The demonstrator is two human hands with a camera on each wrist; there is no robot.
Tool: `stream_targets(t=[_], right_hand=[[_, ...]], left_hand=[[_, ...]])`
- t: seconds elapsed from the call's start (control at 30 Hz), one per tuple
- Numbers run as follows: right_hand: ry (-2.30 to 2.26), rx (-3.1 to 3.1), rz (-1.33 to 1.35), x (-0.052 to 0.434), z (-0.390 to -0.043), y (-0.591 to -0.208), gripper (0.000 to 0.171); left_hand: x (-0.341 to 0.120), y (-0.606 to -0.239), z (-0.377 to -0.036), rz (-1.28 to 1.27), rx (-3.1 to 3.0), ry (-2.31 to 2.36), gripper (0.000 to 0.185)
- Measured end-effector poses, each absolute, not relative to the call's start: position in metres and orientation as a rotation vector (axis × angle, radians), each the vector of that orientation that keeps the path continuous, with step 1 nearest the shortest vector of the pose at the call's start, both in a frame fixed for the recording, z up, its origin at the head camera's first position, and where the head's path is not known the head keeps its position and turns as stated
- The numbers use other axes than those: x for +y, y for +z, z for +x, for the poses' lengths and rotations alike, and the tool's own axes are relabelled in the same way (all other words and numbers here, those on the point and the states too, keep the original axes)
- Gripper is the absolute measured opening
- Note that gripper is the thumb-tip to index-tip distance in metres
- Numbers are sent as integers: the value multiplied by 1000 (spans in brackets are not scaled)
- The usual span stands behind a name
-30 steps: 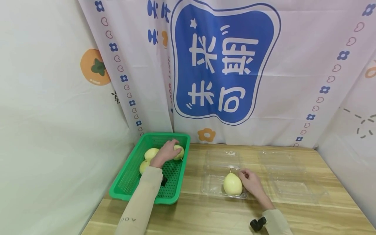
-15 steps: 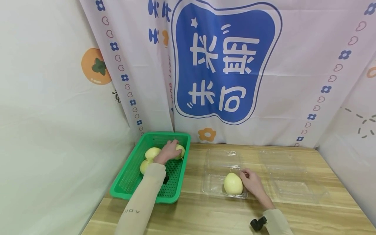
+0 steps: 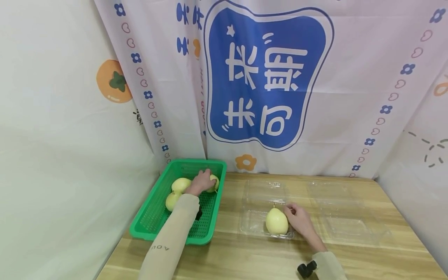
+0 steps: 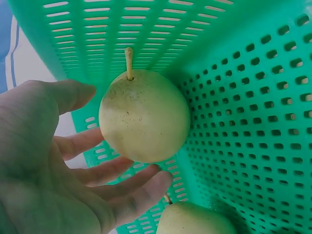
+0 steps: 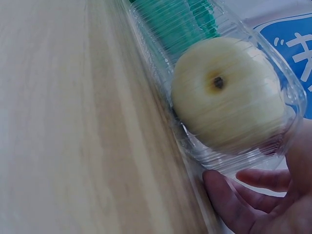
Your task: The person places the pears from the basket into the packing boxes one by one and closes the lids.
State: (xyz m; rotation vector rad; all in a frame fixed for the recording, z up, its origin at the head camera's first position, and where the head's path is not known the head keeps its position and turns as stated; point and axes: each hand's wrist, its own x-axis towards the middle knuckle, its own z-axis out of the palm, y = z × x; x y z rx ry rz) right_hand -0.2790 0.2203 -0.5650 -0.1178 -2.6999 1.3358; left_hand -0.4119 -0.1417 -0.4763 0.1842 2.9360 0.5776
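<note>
In the green basket (image 3: 197, 240) of three pears (image 3: 181, 185), my left hand (image 3: 200, 182) spreads wide beside one pear (image 4: 145, 117), while my right hand (image 3: 300, 221) touches, gripping or not I cannot tell, a clear box (image 3: 252, 222) holding a fourth pear (image 3: 277, 222).

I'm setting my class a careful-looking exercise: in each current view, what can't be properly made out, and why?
- Head: part of the reached-for pear, covered by the left hand.
- Head: the right-hand clear container's exact outline, too faint against the wood.
- Left wrist: most of the lower pear, cut off by the bottom edge.
- Right wrist: the boxed pear's stem, hidden behind its own body.
</note>
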Motion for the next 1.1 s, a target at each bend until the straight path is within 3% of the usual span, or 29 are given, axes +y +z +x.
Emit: stream_targets(t=[0.43,1.1], right_hand=[[1384,-2686,-140,219,-280,-568,31],[1400,-2689,-141,221,-281,-569,30]], left_hand=[[-135,-479,-414,131,2865,585,70],[-129,-477,-417,83,2846,638,51]])
